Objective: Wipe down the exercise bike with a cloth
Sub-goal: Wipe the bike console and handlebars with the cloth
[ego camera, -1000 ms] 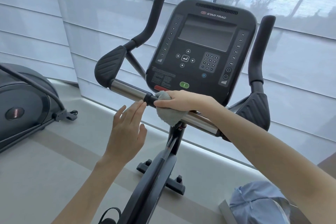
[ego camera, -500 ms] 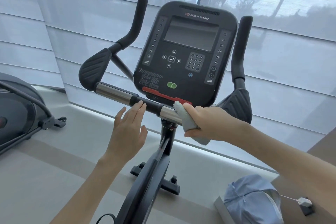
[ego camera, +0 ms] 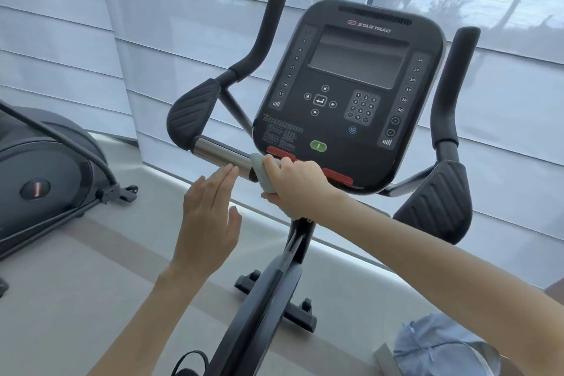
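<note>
Exercise bike stands on a pale floor before blind-covered windows, its dark console facing the camera. Just below the console runs the crossbar, chrome with a black middle. A grey cloth is wrapped over this bar under the console's lower left corner, beside its red strip. The right hand is clenched around the cloth and the bar together, knuckles up, with the forearm reaching in from the lower right. The left hand is below and left of the console, its fingers straight and together, empty; the fingertips lie at the bar's near edge, though I cannot tell whether they touch it. Ribbed elbow pads flank the console, the left pad and the right pad, with upright black grips above them. Far left of the console sits another dark machine. A light blue cap lies below and right of the console.
</note>
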Demonstrator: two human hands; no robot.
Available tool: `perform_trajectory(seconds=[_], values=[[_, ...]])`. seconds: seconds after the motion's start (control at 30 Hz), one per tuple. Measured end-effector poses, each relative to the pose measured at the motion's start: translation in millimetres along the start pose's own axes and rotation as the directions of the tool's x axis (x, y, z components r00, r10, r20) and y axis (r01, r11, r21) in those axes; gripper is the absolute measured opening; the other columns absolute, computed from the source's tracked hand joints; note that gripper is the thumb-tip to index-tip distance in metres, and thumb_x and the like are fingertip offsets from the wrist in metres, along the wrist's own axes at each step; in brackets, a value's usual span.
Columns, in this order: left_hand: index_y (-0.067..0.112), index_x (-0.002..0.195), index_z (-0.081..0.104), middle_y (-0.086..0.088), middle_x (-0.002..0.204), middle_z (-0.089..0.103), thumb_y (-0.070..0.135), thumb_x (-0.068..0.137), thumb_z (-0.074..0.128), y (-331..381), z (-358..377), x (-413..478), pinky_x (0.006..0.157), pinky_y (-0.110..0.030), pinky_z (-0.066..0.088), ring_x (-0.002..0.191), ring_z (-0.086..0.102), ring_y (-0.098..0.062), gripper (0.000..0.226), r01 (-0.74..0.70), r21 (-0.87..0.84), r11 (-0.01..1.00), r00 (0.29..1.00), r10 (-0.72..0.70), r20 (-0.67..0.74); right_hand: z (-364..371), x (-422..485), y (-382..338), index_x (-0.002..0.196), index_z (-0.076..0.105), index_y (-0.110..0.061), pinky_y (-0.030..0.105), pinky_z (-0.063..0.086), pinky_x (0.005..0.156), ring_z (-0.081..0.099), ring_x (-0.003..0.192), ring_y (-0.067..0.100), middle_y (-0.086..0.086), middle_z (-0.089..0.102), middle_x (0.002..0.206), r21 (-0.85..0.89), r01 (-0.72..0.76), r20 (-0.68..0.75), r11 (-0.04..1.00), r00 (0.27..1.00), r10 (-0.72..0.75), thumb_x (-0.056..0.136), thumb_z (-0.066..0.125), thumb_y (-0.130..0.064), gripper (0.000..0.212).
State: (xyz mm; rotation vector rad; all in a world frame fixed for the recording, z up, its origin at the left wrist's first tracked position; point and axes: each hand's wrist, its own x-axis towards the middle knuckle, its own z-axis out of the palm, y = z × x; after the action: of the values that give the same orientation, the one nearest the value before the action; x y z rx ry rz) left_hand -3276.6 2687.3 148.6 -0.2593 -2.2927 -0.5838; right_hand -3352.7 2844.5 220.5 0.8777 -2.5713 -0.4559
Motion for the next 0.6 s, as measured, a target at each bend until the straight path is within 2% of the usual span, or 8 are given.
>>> perform_trajectory(seconds=[0.07,0.13,0.23,0.27,0.33,0.37,0.47,0.6], values=[[0.002,0.137,0.043,-0.012,0.139,0.047,0.015,0.086,0.038,-4.3,-3.0,-2.7,0.115,-0.036,0.017,0.130,0.039,-0.025,0.053,0.010,0.002,1.000,1.000,-0.010,0.003,1.4,16.1,-1.3,0.107,0.035,-0.013,0.031,0.037,0.052,0.049,0.058,0.025,0.002,0.055,0.080,0.155,-0.025,0.039,0.988,0.999,0.020,0.089,0.048,-0.056,0.048],[0.002,0.138,0.043,-0.012,0.139,0.047,0.014,0.086,0.039,-6.7,-4.4,-5.1,0.115,-0.037,0.018,0.130,0.039,-0.024,0.054,0.012,0.004,1.000,1.000,-0.012,0.012,-0.5,27.7,4.2,0.094,0.032,-0.018,0.032,0.038,0.056,0.052,0.062,0.024,0.000,0.053,0.074,0.357,-0.086,0.150,0.930,0.988,0.034,0.085,0.049,-0.062,0.049],[0.001,0.137,0.044,-0.012,0.139,0.048,0.008,0.083,0.047,-4.3,-4.5,-6.3,0.115,-0.037,0.019,0.130,0.038,-0.023,0.055,0.008,0.001,1.000,1.000,-0.008,0.020,-7.7,33.6,18.5,0.107,0.046,-0.022,0.031,0.045,0.064,0.059,0.080,0.020,0.000,0.062,0.094,0.634,-0.238,0.344,0.736,0.939,0.007,0.079,0.048,-0.070,0.056],[0.001,0.136,0.045,-0.013,0.138,0.049,0.007,0.081,0.049,-1.8,-4.3,-6.2,0.114,-0.037,0.020,0.129,0.038,-0.023,0.055,0.003,-0.002,1.000,1.000,-0.003,0.022,-9.9,31.9,23.3,0.110,0.051,-0.025,0.029,0.049,0.065,0.063,0.083,0.021,0.000,0.065,0.098,0.698,-0.282,0.392,0.658,0.920,-0.022,0.080,0.048,-0.070,0.055],[0.001,0.135,0.047,-0.014,0.137,0.050,0.007,0.081,0.051,5.5,-3.9,-5.3,0.113,-0.039,0.023,0.129,0.038,-0.023,0.054,-0.008,-0.009,1.000,1.000,0.008,0.030,-10.5,26.5,31.3,0.105,0.058,-0.025,0.036,0.057,0.067,0.069,0.080,0.026,0.003,0.070,0.096,0.787,-0.370,0.472,0.494,0.876,-0.095,0.083,0.046,-0.068,0.050],[0.001,0.134,0.048,-0.014,0.136,0.050,0.008,0.081,0.052,9.5,-3.5,-5.0,0.112,-0.040,0.025,0.128,0.038,-0.023,0.053,-0.016,-0.012,1.000,0.999,0.017,0.039,-9.9,23.2,35.0,0.103,0.060,-0.024,0.039,0.058,0.073,0.069,0.081,0.027,0.004,0.071,0.096,0.788,-0.390,0.495,0.477,0.861,-0.115,0.084,0.045,-0.068,0.051],[0.001,0.133,0.049,-0.013,0.137,0.051,0.004,0.081,0.057,20.5,0.0,-2.4,0.112,-0.042,0.026,0.129,0.041,-0.023,0.053,-0.062,-0.011,0.998,0.995,0.063,0.077,-8.0,10.9,48.4,0.104,0.056,-0.032,0.039,0.046,0.093,0.063,0.094,0.017,-0.006,0.064,0.105,0.703,-0.380,0.522,0.601,0.850,-0.074,0.080,0.037,-0.076,0.054],[0.002,0.137,0.047,-0.013,0.141,0.048,0.004,0.079,0.067,32.9,6.2,2.5,0.111,-0.047,0.030,0.131,0.045,-0.026,0.061,-0.101,0.030,0.994,0.982,0.095,0.162,-12.7,-18.0,64.2,0.098,0.049,-0.047,0.031,0.040,0.081,0.056,0.086,0.003,-0.020,0.059,0.094,0.615,-0.408,0.553,0.675,0.833,0.000,0.075,0.032,-0.082,0.046]])
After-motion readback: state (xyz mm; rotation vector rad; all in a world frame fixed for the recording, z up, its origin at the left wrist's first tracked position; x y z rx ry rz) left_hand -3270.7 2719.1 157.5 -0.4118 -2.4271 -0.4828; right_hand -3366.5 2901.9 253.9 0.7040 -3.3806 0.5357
